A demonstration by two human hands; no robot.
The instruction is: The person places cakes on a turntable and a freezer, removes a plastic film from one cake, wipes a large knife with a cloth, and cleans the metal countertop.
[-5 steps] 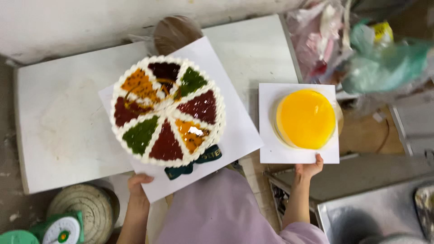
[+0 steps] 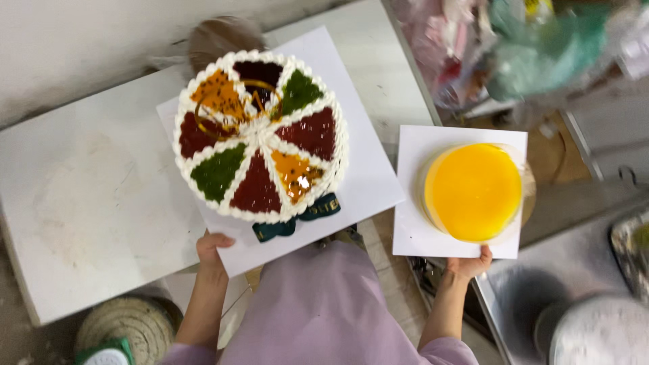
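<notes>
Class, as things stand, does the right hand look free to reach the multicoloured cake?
Probably not: the right hand is holding the board under the yellow cake, so it is occupied; the multicoloured cake sits across on the left.

So the person is wearing a lilac, kinda pale purple top (image 2: pixel 324 311), plain fabric, no print or buttons that I can see from up here. It looks soft and a bit loose, with gentle folds across the front. The sleeves are short or pushed up, ending near the elbows at the bottom edge of the shot. Left hand (image 2: pixel 213 249) and right hand (image 2: pixel 470 265) are both bare, and neither forearm is covered.
</notes>
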